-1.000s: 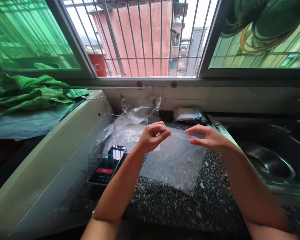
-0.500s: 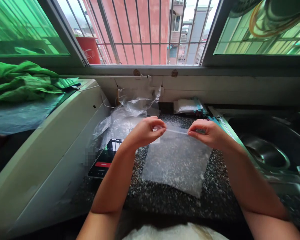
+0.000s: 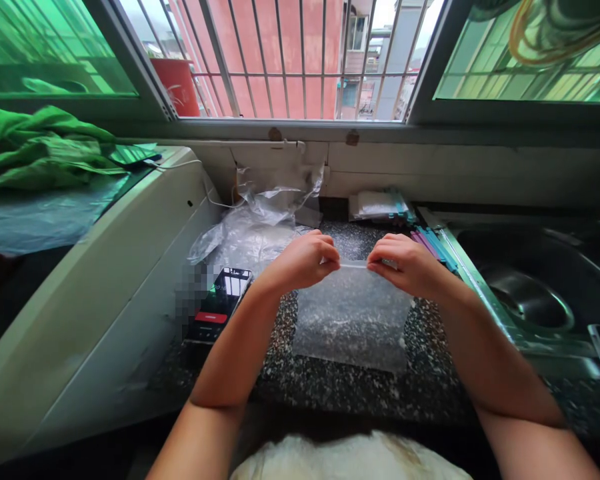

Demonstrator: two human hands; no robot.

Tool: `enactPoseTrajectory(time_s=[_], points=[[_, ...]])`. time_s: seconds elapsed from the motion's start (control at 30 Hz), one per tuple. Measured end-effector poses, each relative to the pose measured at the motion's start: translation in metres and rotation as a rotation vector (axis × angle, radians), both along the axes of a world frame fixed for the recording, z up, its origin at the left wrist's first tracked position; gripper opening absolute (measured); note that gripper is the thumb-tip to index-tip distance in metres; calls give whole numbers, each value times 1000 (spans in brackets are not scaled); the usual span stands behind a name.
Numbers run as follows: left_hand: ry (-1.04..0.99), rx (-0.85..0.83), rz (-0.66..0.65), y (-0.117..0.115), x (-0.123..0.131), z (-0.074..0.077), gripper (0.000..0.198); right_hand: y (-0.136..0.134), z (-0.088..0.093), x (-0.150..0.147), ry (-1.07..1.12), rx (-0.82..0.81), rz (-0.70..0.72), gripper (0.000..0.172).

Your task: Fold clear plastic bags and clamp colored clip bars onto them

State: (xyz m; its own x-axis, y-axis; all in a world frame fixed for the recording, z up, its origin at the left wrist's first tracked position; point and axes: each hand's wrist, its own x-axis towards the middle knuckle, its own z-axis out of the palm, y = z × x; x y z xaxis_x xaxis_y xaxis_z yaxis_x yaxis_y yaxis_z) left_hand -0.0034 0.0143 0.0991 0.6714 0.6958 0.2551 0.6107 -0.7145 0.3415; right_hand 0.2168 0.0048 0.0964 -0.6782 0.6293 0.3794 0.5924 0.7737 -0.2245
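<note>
Seeing speckled granite counter (image 3: 330, 390) from my end. Phone (image 3: 220, 305) lying left on it, screen lit, red bar showing. Crumpled clear plastic (image 3: 260, 230) heaped behind phone against wall. Green cloth (image 3: 40, 150) bunched on white appliance (image 3: 105, 293) far left. Steel sink (image 3: 530, 300) right, coloured strips (image 3: 433, 243) near its edge. Barred window (image 3: 290, 60) up top.

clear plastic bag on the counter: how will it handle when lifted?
Clear plastic bag: probably floppy, since it drapes from the top edge pinched by left hand and right hand. Likely very light: thin, see-through film. Possibly slippery; it looks glossy.
</note>
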Motion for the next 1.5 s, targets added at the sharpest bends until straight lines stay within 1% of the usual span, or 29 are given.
enactPoseTrajectory(time_s=[0.13, 0.23, 0.37, 0.47, 0.63, 0.8, 0.9, 1.03, 1.2, 1.37, 1.5], points=[[45, 20, 28, 2, 1, -3, 23, 1, -4, -4, -53, 28, -27, 19], [62, 51, 61, 2, 3, -7, 20, 2, -7, -6, -85, 49, -52, 20], [-2, 66, 96, 2, 10, -13, 10, 3, -11, -10, -104, 71, -67, 20], [-42, 51, 64, 2, 16, -14, 14, 3, -12, -10, -100, 81, -79, 19], [-49, 91, 53, 3, 16, -11, 18, 7, -9, 3, -101, 58, -133, 15], [-60, 105, 79, 6, 11, -12, 16, 12, -3, 18, -70, 10, -116, 16], [-40, 55, 61, 6, 10, -13, 14, 13, -2, 19, -52, -3, -115, 15], [-37, -4, 32, 7, 12, -16, 5, 12, -5, 11, -65, 11, -97, 14], [-109, -2, 38, 10, 15, -22, 13, 12, -6, 6, -49, 21, -103, 15], [-152, 17, 87, 10, 12, -19, 15, 15, -1, 18, 22, -29, -130, 15], [-154, 13, 82, 10, 11, -16, 14, 18, 1, 24, 68, -45, -129, 16]])
